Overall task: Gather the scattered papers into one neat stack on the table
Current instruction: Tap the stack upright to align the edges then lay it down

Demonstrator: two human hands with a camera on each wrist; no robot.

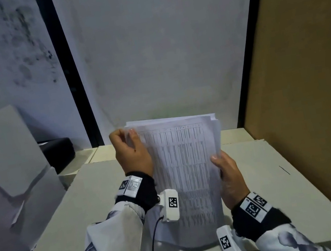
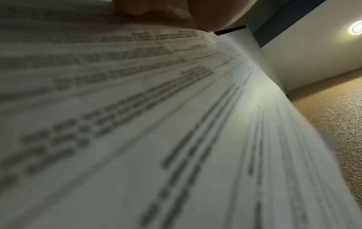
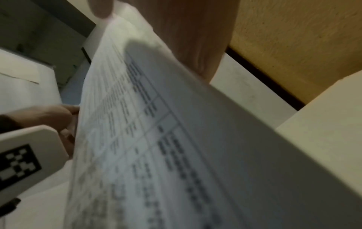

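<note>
hands (image 1: 180, 167) grip rectangular printed papers (image 1: 185, 166) upright on table (image 1: 282, 193)

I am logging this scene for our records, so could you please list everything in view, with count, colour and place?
papers: one bundle, white with printed tables, held upright over the table, lower edge near its top
table: one, off-white, centre foreground
black case: one, black, back left behind the table
grey boxes: a stack, count unclear, pale grey, left
brown board: one, brown, right side
backdrop: one, white, behind the table
wrist cameras: two, white with black markers, at the wrists
left hand: grips the bundle's left edge
right hand: grips the right edge
</note>
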